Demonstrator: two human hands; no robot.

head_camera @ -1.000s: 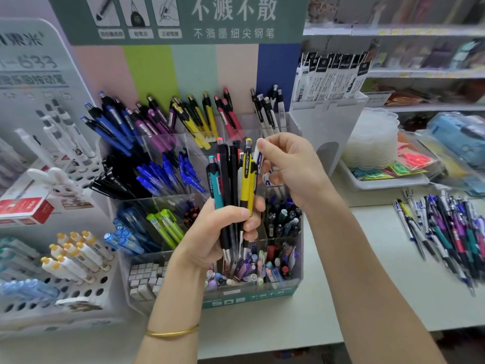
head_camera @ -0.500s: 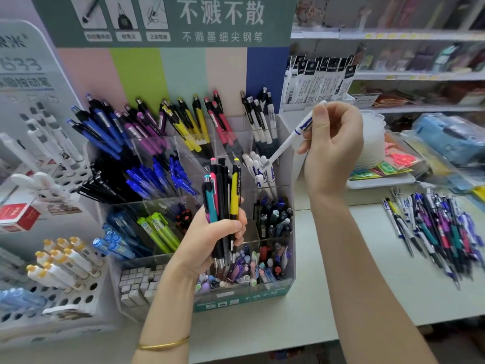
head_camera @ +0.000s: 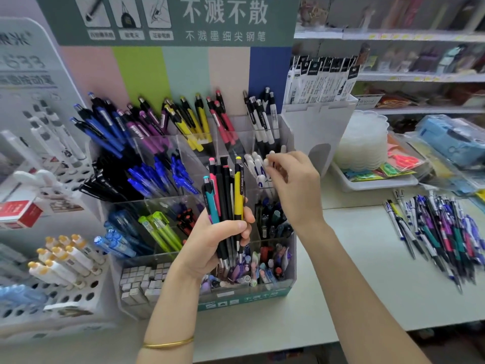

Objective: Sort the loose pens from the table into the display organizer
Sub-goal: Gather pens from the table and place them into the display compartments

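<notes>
My left hand point(head_camera: 215, 240) grips an upright bundle of pens point(head_camera: 225, 190), teal, pink, black and yellow, in front of the clear display organizer point(head_camera: 290, 261). My right hand point(head_camera: 294, 179) reaches into the organizer's middle-right compartment. Its curled fingertips pinch the top of a white pen point(head_camera: 265, 164) standing among other white pens there. Other compartments hold blue, purple, yellow, red, black and green pens. A pile of loose pens point(head_camera: 441, 232) lies on the white table point(head_camera: 367, 271) at the right.
A white perforated rack point(head_camera: 65, 298) with yellow-capped pens stands at the left, beside a red box point(head_camera: 21, 214). Behind the organizer to the right is a white holder of packaged refills point(head_camera: 320, 122), and a white tray point(head_camera: 372, 186) with stacked plastic lids. Shelves fill the back right.
My right hand pulled a white and blue pen out of the bundle, lifted it up to the right, then brought it down into the white-pen compartment. The left hand kept its bundle.
</notes>
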